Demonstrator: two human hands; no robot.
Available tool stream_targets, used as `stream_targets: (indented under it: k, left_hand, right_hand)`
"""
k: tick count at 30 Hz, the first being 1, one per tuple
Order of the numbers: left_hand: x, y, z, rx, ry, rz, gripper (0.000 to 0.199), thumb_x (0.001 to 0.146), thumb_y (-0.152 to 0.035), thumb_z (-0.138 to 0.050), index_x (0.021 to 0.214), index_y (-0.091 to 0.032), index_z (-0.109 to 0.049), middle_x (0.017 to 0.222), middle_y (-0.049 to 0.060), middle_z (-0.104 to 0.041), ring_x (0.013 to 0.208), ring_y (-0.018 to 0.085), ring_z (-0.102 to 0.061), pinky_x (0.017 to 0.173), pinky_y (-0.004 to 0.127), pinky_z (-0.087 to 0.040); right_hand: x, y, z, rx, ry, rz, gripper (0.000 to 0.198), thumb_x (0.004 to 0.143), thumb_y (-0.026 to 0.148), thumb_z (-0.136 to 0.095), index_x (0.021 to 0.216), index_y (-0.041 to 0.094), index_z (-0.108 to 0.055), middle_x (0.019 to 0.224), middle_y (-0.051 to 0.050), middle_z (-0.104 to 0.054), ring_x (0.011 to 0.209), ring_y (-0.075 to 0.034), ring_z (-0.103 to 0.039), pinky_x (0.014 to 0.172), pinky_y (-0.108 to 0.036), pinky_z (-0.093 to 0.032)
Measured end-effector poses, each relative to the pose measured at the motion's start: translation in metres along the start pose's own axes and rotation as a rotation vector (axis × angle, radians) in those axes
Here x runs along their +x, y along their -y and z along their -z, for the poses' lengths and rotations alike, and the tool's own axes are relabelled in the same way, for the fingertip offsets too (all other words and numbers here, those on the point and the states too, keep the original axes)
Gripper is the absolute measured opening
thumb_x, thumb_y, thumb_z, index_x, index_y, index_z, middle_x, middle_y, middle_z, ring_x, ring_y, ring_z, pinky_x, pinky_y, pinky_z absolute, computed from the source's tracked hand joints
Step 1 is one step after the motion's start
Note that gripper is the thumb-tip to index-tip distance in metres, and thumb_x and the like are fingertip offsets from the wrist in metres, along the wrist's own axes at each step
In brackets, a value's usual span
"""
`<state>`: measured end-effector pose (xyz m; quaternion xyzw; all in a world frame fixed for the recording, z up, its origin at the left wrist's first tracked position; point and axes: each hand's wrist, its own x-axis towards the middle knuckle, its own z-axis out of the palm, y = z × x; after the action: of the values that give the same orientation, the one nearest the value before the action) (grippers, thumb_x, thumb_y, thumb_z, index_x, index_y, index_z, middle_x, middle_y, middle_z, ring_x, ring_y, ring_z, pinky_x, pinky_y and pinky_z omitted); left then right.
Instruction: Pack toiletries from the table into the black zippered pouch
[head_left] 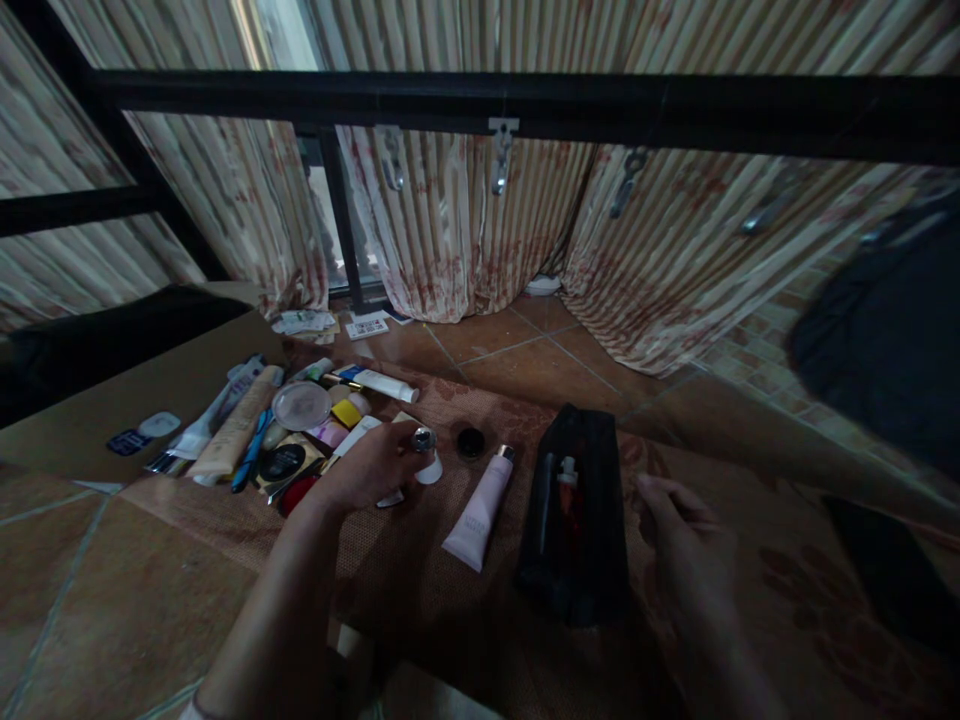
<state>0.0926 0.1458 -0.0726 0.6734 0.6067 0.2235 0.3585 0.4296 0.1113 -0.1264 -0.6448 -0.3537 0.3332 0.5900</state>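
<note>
My left hand is closed on a small white bottle with a shiny silver cap, at the right edge of a pile of cosmetics. Right of it lies a small round black lid or jar. A pale pink squeeze tube with a silver cap lies slantwise on the cloth. Beside the tube is a black see-through pouch, with a red bottle with a pale top inside. My right hand hovers just right of the pouch, fingers loosely curled and apart, holding nothing visible.
Tubes, brushes, a round clear-lidded case and a black-and-gold compact crowd the left of the brown patterned cloth. A cardboard box stands behind them. A dark flat object lies far right. Striped curtains hang beyond.
</note>
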Motion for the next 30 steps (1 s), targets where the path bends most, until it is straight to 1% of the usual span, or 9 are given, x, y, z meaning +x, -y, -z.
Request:
stream_targets:
  k: [3,8,14,25,30]
  left_hand:
    - [-0.0001,-0.0002,0.0003,0.012,0.008,-0.013,0.021,0.083,-0.038,-0.054,0.084,-0.019,-0.063,0.077,0.004,-0.067,0.070,0.020,-0.061,0.058,0.027,-0.043]
    - [-0.0008,-0.0005,-0.0001,0.004,0.014,-0.007,0.021,0.084,-0.038,-0.053,0.085,-0.019,-0.062,0.076,0.004,-0.066,0.067,0.020,-0.061,0.057,0.026,-0.042]
    - [-0.0003,-0.0023,0.0015,0.001,0.034,-0.005,0.018,0.083,-0.035,-0.053,0.083,-0.019,-0.062,0.077,0.005,-0.067,0.068,0.020,-0.062,0.057,0.026,-0.043]
    - [-0.0018,-0.0038,0.0007,-0.030,0.018,0.020,0.019,0.082,-0.036,-0.055,0.083,-0.019,-0.063,0.074,0.004,-0.067,0.065,0.019,-0.061,0.054,0.026,-0.042]
    - [-0.0014,-0.0043,0.0003,-0.026,0.013,0.011,0.019,0.081,-0.036,-0.055,0.081,-0.019,-0.063,0.074,0.004,-0.067,0.065,0.020,-0.061,0.055,0.026,-0.041]
  right_hand:
    - [-0.0004,0.0020,-0.0004,-0.002,0.010,-0.004,0.037,0.072,0.051,-0.079,0.073,0.016,-0.066,0.059,0.004,-0.046,0.052,-0.008,-0.035,0.045,-0.022,-0.024]
    - [-0.0034,0.0070,-0.0021,0.015,0.002,-0.028,0.038,0.071,0.052,-0.079,0.070,0.017,-0.064,0.055,0.006,-0.042,0.049,-0.008,-0.032,0.044,-0.023,-0.021]
    - [-0.0031,0.0069,-0.0020,0.024,0.009,-0.014,0.036,0.072,0.051,-0.079,0.070,0.017,-0.065,0.057,0.006,-0.044,0.051,-0.008,-0.033,0.045,-0.022,-0.023]
    - [-0.0022,0.0032,-0.0008,0.027,0.022,-0.015,0.036,0.072,0.051,-0.079,0.073,0.017,-0.067,0.057,0.005,-0.043,0.050,-0.008,-0.032,0.044,-0.022,-0.022]
    - [-0.0019,0.0049,-0.0020,0.003,0.002,0.003,0.038,0.071,0.052,-0.079,0.071,0.016,-0.066,0.059,0.004,-0.047,0.051,-0.009,-0.035,0.044,-0.023,-0.024]
